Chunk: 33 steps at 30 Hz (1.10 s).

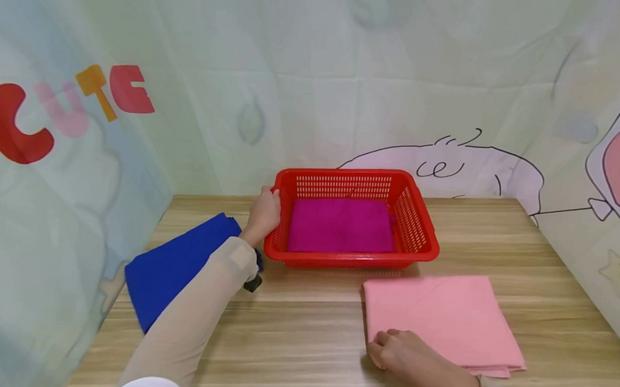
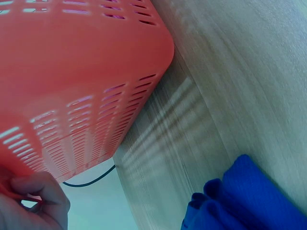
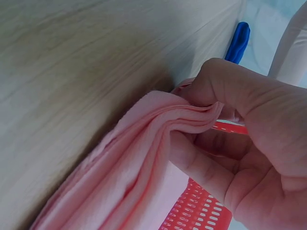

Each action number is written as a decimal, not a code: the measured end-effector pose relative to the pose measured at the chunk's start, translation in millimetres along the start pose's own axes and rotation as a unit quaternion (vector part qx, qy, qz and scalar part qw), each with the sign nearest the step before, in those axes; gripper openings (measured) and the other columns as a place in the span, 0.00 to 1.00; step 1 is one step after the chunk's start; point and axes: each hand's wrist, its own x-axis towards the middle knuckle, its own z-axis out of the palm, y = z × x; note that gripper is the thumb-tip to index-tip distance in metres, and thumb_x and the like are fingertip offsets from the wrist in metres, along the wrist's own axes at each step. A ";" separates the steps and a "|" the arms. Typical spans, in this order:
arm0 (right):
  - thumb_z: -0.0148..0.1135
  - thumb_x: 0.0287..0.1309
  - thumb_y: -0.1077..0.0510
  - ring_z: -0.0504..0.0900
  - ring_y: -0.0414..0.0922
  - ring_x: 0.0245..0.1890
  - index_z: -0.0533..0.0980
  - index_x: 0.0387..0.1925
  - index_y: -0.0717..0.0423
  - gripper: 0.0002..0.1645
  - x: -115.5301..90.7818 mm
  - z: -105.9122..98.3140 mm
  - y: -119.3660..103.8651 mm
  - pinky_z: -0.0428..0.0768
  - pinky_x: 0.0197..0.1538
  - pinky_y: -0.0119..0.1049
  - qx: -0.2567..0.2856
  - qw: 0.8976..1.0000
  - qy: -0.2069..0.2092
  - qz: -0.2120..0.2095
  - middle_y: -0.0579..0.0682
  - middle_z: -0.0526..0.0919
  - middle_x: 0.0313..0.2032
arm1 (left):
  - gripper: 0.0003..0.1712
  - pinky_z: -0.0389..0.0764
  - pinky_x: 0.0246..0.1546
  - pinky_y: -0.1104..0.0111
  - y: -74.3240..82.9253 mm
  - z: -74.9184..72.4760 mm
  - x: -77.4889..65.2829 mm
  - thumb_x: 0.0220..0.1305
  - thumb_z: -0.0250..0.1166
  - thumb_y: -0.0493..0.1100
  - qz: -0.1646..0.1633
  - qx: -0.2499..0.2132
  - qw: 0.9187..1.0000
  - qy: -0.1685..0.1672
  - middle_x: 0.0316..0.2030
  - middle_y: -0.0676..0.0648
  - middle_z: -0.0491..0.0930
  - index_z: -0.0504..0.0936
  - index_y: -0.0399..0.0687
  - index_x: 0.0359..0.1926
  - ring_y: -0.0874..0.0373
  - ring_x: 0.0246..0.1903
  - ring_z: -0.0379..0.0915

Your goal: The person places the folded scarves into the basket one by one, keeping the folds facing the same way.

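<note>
A red plastic basket [image 1: 351, 263] stands at the back middle of the table with a folded magenta cloth [image 1: 342, 225] lying inside. My left hand [image 1: 264, 214] grips the basket's left rim; in the left wrist view its fingers [image 2: 41, 191] curl round the edge. At the front right lies a folded pink cloth [image 1: 445, 317]. The near left corner of that cloth is pinched by my right hand [image 1: 406, 359]. In the right wrist view, several pink layers [image 3: 158, 124] bunch between the thumb and fingers [image 3: 192, 155].
A folded blue cloth [image 1: 180, 262] lies on the left of the wooden table [image 1: 291, 344], partly behind my left forearm. A small black object [image 1: 253, 283] shows beside the left wrist. Printed curtains [image 1: 215, 95] enclose the table at the back and both sides.
</note>
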 end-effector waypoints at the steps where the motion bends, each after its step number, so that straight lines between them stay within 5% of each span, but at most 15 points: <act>1: 0.74 0.27 0.68 0.69 0.37 0.18 0.70 0.19 0.48 0.21 0.5 -0.3 -0.3 0.65 0.17 0.25 0.001 1.000 -0.002 0.001 0.40 0.70 0.19 | 0.26 0.84 0.38 0.52 0.1 -0.1 -0.3 0.82 0.39 0.46 0.001 0.001 1.000 0.000 0.40 0.29 0.80 0.62 0.27 0.65 0.39 0.36 0.82; 33: 0.73 0.30 0.67 0.67 0.37 0.18 0.71 0.19 0.47 0.19 15.3 4.6 -8.5 0.62 0.18 0.24 -0.014 1.000 0.009 -0.024 0.40 0.69 0.19 | 0.25 0.85 0.32 0.56 3.3 -3.0 -4.6 0.81 0.40 0.45 -0.002 -0.018 1.000 0.002 0.37 0.30 0.79 0.63 0.27 0.64 0.42 0.32 0.83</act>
